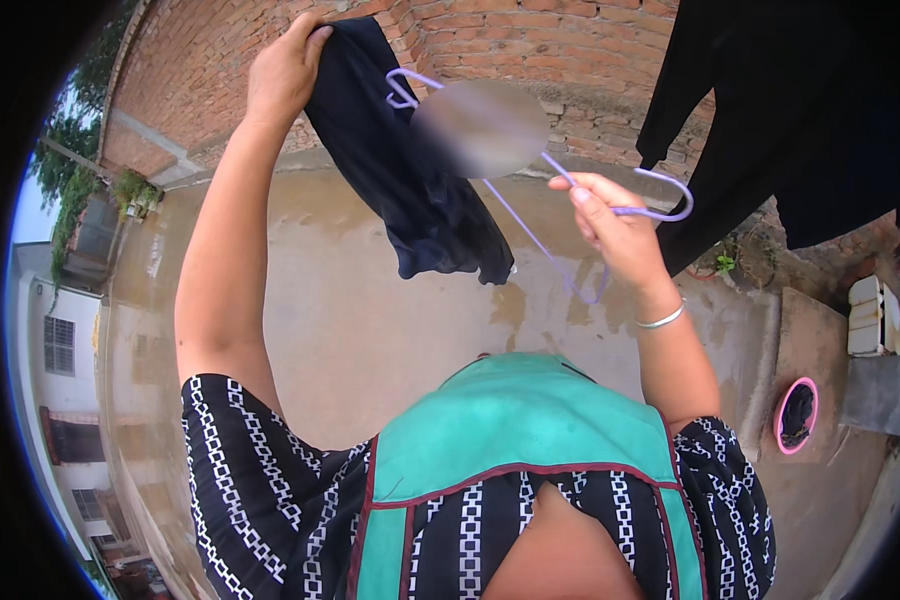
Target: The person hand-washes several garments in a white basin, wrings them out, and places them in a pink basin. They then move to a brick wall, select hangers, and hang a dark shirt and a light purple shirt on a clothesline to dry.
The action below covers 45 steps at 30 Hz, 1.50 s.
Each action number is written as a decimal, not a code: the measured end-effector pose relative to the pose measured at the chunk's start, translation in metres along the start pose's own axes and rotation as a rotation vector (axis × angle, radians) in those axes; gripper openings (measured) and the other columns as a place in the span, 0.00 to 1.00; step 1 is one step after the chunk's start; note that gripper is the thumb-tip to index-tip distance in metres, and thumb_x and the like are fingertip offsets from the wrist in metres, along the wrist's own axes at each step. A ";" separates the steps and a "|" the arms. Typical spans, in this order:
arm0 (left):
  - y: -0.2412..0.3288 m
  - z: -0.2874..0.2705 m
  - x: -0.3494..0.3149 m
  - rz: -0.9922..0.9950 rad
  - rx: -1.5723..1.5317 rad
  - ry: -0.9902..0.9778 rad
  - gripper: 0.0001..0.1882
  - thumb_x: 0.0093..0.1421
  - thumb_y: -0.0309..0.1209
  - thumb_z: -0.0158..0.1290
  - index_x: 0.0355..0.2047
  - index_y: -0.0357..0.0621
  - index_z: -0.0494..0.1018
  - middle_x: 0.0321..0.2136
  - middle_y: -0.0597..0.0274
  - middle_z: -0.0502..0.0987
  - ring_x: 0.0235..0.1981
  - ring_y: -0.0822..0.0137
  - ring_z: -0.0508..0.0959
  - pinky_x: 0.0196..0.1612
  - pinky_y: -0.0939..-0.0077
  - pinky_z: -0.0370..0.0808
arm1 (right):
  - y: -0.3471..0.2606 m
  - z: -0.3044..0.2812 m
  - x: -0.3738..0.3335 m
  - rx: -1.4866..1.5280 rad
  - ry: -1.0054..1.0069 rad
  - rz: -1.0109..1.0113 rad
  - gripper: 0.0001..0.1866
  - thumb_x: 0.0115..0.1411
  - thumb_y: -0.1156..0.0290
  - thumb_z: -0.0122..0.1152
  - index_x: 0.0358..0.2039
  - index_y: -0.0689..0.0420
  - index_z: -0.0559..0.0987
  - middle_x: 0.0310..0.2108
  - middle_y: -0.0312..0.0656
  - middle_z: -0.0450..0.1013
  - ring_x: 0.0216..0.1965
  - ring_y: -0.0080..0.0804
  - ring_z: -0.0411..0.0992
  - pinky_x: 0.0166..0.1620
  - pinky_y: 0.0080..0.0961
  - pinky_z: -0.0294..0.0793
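My left hand is raised at the upper left, its fingers closed on the top edge of a dark navy garment. The cloth hangs down from there in a long narrow fold; I cannot tell what kind of garment it is. My right hand grips a purple clothes hanger near its hook, which curves out to the right of the fingers. One end of the hanger overlaps the upper part of the cloth. A blurred oval patch hides the middle of the hanger and some cloth beside it.
Dark trousers and other dark clothes hang at the upper right. A pink basin with dark cloth in it stands on the ground at the right, near a white box. A brick wall rises ahead, beyond the partly wet concrete floor.
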State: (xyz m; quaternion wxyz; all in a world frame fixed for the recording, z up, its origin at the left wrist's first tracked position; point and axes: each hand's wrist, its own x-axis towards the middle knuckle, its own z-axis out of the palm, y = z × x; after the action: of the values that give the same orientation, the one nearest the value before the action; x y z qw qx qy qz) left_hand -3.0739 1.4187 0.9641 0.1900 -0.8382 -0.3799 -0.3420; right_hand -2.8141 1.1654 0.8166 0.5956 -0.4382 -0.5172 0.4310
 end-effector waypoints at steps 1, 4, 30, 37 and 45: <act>-0.001 -0.002 0.001 0.016 -0.034 0.016 0.12 0.61 0.39 0.45 0.38 0.47 0.71 0.32 0.48 0.75 0.36 0.46 0.74 0.37 0.61 0.70 | 0.002 0.006 0.003 -0.013 -0.020 0.004 0.16 0.62 0.61 0.49 0.42 0.59 0.75 0.15 0.24 0.57 0.16 0.11 0.53 0.20 0.11 0.51; 0.013 -0.007 0.006 0.070 -0.144 0.056 0.12 0.60 0.39 0.46 0.39 0.47 0.72 0.32 0.48 0.75 0.36 0.47 0.74 0.38 0.64 0.71 | 0.011 0.015 0.010 -0.183 0.002 -0.031 0.14 0.62 0.62 0.49 0.40 0.58 0.76 0.17 0.25 0.58 0.18 0.12 0.54 0.22 0.13 0.53; 0.064 0.056 0.071 0.167 -0.251 -0.025 0.12 0.59 0.40 0.46 0.37 0.48 0.72 0.28 0.49 0.76 0.33 0.49 0.76 0.34 0.60 0.71 | -0.004 -0.054 0.022 -0.481 0.438 0.119 0.11 0.61 0.69 0.51 0.37 0.63 0.77 0.27 0.34 0.73 0.30 0.17 0.66 0.34 0.17 0.66; 0.083 0.101 0.056 0.045 -0.497 -0.295 0.14 0.56 0.37 0.48 0.36 0.41 0.73 0.31 0.49 0.76 0.36 0.51 0.76 0.40 0.66 0.70 | 0.005 -0.031 -0.003 -0.150 0.403 0.198 0.12 0.61 0.67 0.50 0.39 0.60 0.76 0.18 0.26 0.63 0.20 0.12 0.58 0.23 0.13 0.57; 0.098 0.077 0.017 0.115 -0.512 -0.155 0.11 0.54 0.31 0.51 0.37 0.41 0.73 0.32 0.50 0.76 0.34 0.52 0.76 0.38 0.68 0.72 | 0.075 -0.015 0.035 -0.290 0.298 0.189 0.12 0.62 0.66 0.48 0.40 0.58 0.77 0.14 0.25 0.59 0.15 0.11 0.56 0.18 0.12 0.54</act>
State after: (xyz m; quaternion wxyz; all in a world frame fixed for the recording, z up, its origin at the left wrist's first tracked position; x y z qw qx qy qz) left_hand -2.9575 1.4088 0.9167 -0.0386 -0.9028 -0.2465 -0.3504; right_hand -2.8002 1.2164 0.7511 0.5532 -0.6246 -0.4366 0.3365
